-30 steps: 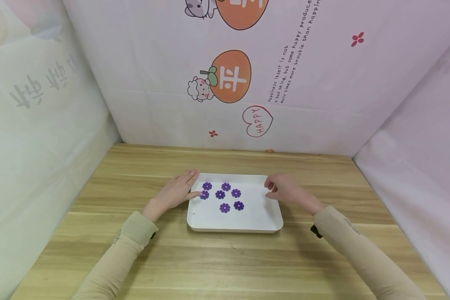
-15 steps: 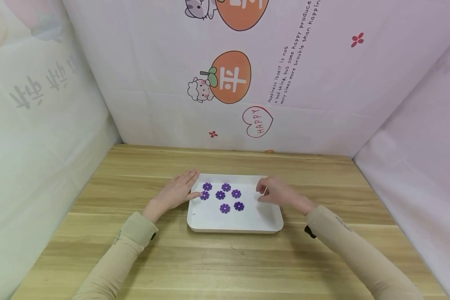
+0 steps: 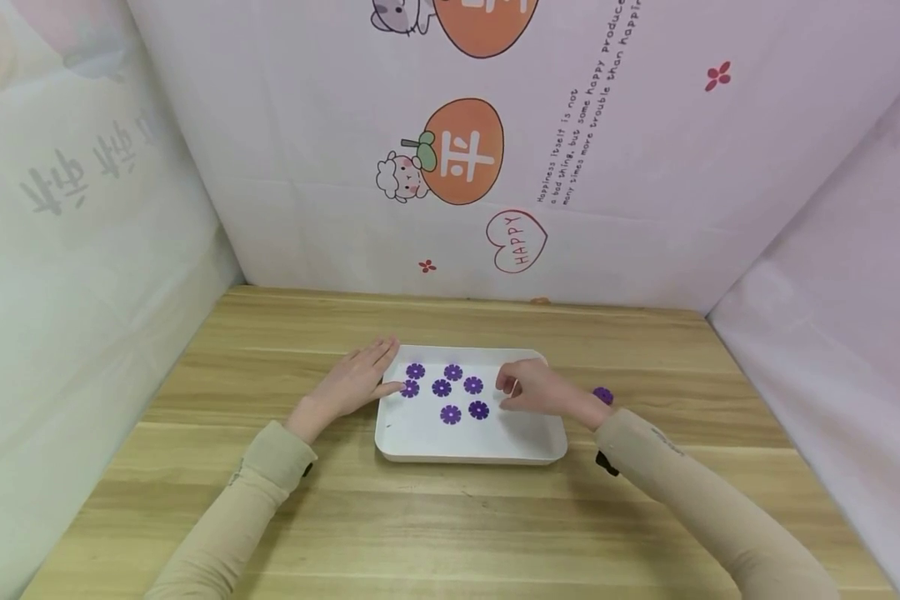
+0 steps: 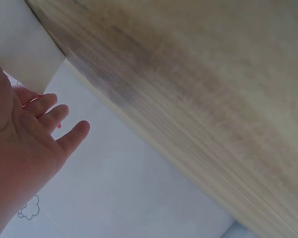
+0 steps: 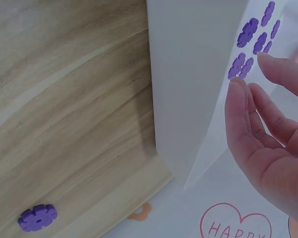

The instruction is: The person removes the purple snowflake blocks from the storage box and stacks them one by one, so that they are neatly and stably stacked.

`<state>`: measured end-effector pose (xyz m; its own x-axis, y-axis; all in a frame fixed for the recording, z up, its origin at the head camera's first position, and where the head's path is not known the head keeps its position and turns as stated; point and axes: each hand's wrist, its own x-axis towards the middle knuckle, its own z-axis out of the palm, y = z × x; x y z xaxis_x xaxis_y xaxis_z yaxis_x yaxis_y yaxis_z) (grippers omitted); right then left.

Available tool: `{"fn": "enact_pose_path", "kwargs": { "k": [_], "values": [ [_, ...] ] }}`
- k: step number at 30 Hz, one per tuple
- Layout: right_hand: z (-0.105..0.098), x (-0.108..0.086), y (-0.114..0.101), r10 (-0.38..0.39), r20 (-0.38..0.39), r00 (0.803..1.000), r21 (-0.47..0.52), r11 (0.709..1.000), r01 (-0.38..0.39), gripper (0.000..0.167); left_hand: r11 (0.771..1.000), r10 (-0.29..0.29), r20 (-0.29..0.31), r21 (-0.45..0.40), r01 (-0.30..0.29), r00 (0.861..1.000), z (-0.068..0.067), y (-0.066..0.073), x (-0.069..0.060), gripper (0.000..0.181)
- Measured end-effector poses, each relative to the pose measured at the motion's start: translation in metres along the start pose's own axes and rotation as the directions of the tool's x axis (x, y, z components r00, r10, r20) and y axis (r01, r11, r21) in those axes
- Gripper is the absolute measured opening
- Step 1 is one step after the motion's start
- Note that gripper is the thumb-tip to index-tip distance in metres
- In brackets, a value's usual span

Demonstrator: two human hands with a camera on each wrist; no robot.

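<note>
Several purple notched discs, one of them (image 3: pixel 451 414) nearest the front, lie in the left and middle part of a white tray (image 3: pixel 510 446). My left hand (image 3: pixel 348 385) rests at the tray's left edge, its thumb reaching over the rim by the leftmost disc. Over the tray's right part is my right hand (image 3: pixel 540 389), thumb and fingers bent and apart with nothing between them, right of the nearest discs. In the right wrist view that hand (image 5: pixel 273 134) is likewise empty. In the left wrist view my left hand (image 4: pixel 30 139) has its fingers at a pale edge.
One more purple disc (image 3: pixel 603 395) lies on the wooden table (image 3: pixel 420 533) right of the tray, partly behind my right forearm; it shows too as a loose disc (image 5: pixel 37 217) in the right wrist view. Printed white cloth (image 3: pixel 330 167) stands behind and at both sides.
My right hand has moved left from the tray's right edge over its inside, and the disc on the table has come into view behind the forearm. My left hand has stayed in place.
</note>
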<state>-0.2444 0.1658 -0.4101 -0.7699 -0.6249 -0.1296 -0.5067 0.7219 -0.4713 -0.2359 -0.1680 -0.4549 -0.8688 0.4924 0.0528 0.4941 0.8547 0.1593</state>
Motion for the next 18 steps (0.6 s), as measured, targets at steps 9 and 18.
{"fn": "enact_pose_path", "kwargs": {
  "k": [9, 18],
  "values": [
    [0.006, 0.005, -0.006, -0.011, 0.022, 1.0, 0.044, 0.999, 0.01, 0.022, 1.0, -0.008, 0.009, -0.006, 0.008, 1.0, -0.001, 0.0, 0.0, 0.082],
    [0.013, 0.01, -0.012, 0.07, 0.061, 0.996, 0.058, 0.996, -0.073, 0.026, 1.0, -0.001, 0.005, -0.003, 0.001, 1.0, -0.003, 0.001, 0.0, 0.081]
  ]
}}
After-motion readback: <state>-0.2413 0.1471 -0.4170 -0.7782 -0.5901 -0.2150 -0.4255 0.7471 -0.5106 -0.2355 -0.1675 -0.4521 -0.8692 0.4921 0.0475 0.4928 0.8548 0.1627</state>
